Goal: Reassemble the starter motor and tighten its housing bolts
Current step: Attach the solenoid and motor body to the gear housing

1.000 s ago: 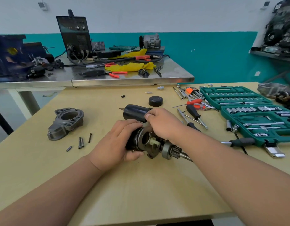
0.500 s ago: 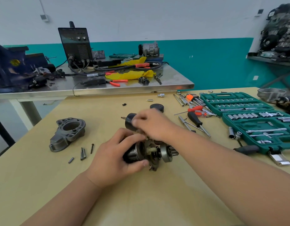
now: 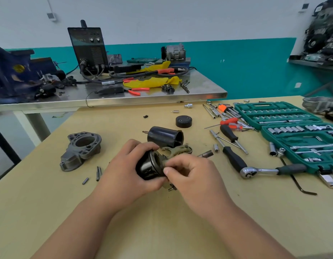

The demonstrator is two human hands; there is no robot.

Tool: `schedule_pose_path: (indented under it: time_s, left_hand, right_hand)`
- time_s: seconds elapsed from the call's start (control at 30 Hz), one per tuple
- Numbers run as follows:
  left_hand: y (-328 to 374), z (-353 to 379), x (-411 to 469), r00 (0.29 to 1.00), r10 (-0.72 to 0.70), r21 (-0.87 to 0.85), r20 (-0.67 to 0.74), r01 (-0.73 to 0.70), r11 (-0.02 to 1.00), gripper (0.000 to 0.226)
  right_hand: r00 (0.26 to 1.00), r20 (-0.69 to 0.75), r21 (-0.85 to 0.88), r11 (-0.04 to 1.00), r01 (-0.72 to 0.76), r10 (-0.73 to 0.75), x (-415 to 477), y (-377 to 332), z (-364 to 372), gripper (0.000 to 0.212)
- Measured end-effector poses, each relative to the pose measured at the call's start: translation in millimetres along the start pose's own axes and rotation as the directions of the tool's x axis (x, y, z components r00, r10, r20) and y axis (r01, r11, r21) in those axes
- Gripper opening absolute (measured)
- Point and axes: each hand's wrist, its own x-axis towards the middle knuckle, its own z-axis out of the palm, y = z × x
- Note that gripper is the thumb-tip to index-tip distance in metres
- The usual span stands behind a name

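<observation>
My left hand [image 3: 124, 174] grips the black starter motor body [image 3: 149, 167] just above the wooden table, its open end turned toward me. My right hand [image 3: 192, 174] pinches the metal parts at that open end; a tan shift fork [image 3: 176, 151] sticks up behind my fingers and the shaft tip [image 3: 206, 153] pokes out to the right. The black solenoid can [image 3: 164, 137] lies behind the motor. The grey nose housing [image 3: 80, 149] lies to the left, with loose bolts [image 3: 98, 172] beside it. A black end cap [image 3: 183, 121] sits further back.
A ratchet [image 3: 264, 171] with its extension, screwdrivers [image 3: 229, 132] and loose sockets lie right of my hands. An open green socket case [image 3: 293, 131] fills the right side. Behind the table stands a steel bench [image 3: 124, 98] with a welder, cables and pliers.
My right hand came back from the solenoid can to the motor's open end. The motor has been turned, so the pinion end now points away to the right.
</observation>
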Motion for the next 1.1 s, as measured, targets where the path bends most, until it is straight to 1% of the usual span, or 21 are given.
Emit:
schedule_pose_path:
  time_s: [0.17, 0.23, 0.3, 0.33, 0.43, 0.53, 0.63, 0.7, 0.83, 0.9, 0.97, 1.03, 1.1]
  left_hand:
    - [3, 3, 0, 0.999, -0.011, -0.065, 0.038, 0.014, 0.998, 0.06]
    - [3, 5, 0, 0.999, -0.017, -0.133, 0.035, 0.021, 0.991, 0.058]
    - [3, 8, 1, 1.0, -0.013, -0.186, 0.011, 0.015, 0.982, 0.064]
    - [4, 10, 1, 1.0, 0.0, -0.186, 0.013, 0.002, 0.982, 0.066]
    - [4, 13, -3, 0.996, 0.041, -0.109, 0.074, -0.033, 0.994, 0.07]
    - [3, 13, -6, 0.992, 0.053, -0.003, 0.114, -0.053, 0.999, 0.07]
    - [1, 11, -5, 0.992, 0.036, 0.056, 0.124, -0.043, 0.997, 0.071]
    - [0, 11, -5, 0.992, 0.035, 0.078, 0.123, -0.045, 0.996, 0.071]
    - [0, 14, -7, 0.988, 0.047, 0.049, 0.15, -0.055, 0.997, 0.071]
    - [0, 16, -7, 0.984, 0.049, 0.029, 0.172, -0.055, 0.998, 0.072]
    - [1, 18, -8, 0.979, 0.057, 0.029, 0.197, -0.064, 0.998, 0.074]
    - [3, 20, -9, 0.974, 0.067, 0.027, 0.218, -0.074, 0.997, 0.075]
    - [1, 20, -9, 0.973, 0.074, 0.011, 0.219, -0.079, 0.997, 0.075]
  right_hand:
    - [0.998, -0.057, -0.063, 0.998, -0.002, -0.002, 2, 10, 5, 0.011]
    - [0.998, -0.05, -0.034, 0.999, -0.035, 0.033, 5, 15, 1, 0.011]
    - [0.995, -0.028, 0.009, 0.996, -0.092, 0.092, 7, 20, -2, 0.012]
    - [0.99, -0.023, 0.05, 0.989, -0.137, 0.138, 7, 22, -3, 0.014]
    - [0.968, -0.006, 0.188, 0.951, -0.246, 0.251, 6, 26, 0, 0.016]
    - [0.956, 0.017, 0.286, 0.915, -0.285, 0.292, 2, 25, 4, 0.016]
    - [0.941, 0.057, 0.379, 0.865, -0.329, 0.333, -3, 22, 7, 0.019]
    - [0.935, 0.075, 0.396, 0.851, -0.346, 0.345, -7, 21, 10, 0.019]
    - [0.94, 0.05, 0.368, 0.868, -0.332, 0.339, -11, 19, 8, 0.02]
    - [0.948, 0.013, 0.322, 0.896, -0.305, 0.318, -15, 18, 5, 0.021]
    - [0.959, -0.016, 0.275, 0.923, -0.268, 0.283, -18, 15, 2, 0.016]
    - [0.974, -0.036, 0.202, 0.956, -0.214, 0.225, -20, 12, 0, 0.018]
    - [0.976, -0.076, 0.127, 0.973, -0.194, 0.204, -18, 12, 1, 0.014]
